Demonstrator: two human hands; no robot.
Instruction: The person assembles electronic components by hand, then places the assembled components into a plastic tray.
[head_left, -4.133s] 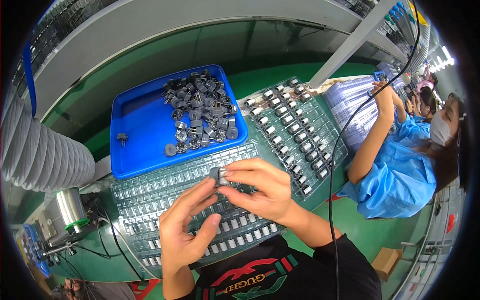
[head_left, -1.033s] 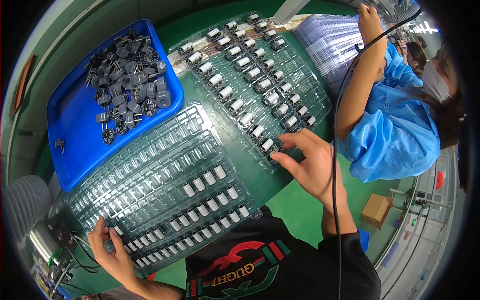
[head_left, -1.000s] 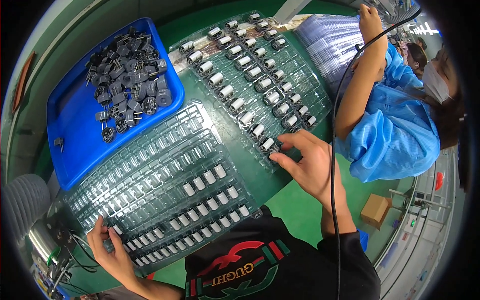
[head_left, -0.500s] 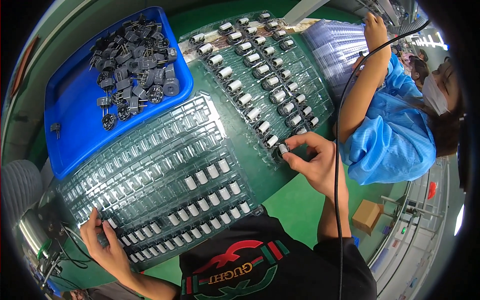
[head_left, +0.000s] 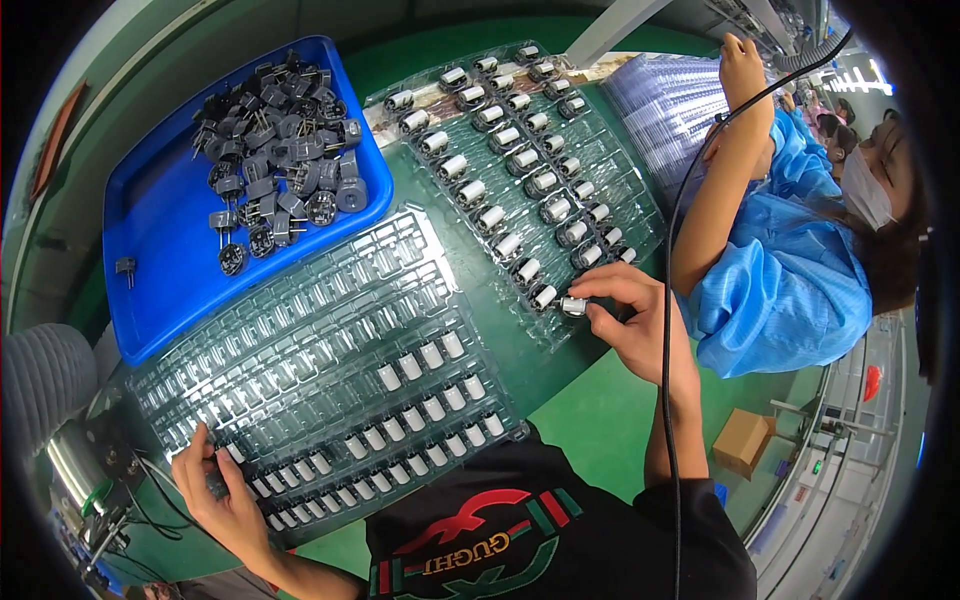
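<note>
Between thumb and fingers, my right hand (head_left: pixel 635 325) pinches a small part with a white cylinder on a dark base (head_left: pixel 573 306). It is just off the near corner of a clear blister tray (head_left: pixel 455 150), whose rows hold several similar parts. My left hand (head_left: pixel 218 500) is at the near left end of another clear blister tray (head_left: pixel 290 350), thumb and index finger apart. Close to the thumb tip is a white cylinder (head_left: pixel 234 452); whether the thumb touches it I cannot tell. White cylinders (head_left: pixel 411 368) fill several pockets in the tray's near rows.
A blue bin (head_left: pixel 150 300) at the back left holds many dark grey round parts with pins (head_left: pixel 290 140). Stacked clear trays (head_left: pixel 665 100) lie at the far right. A co-worker in a blue top (head_left: pixel 780 290) is at the right. A black cable (head_left: pixel 668 400) hangs before my right arm.
The part in my right hand has turned, its white cylinder now lying more sideways. My left hand stays at the tray's end. The whole view has shifted slightly.
</note>
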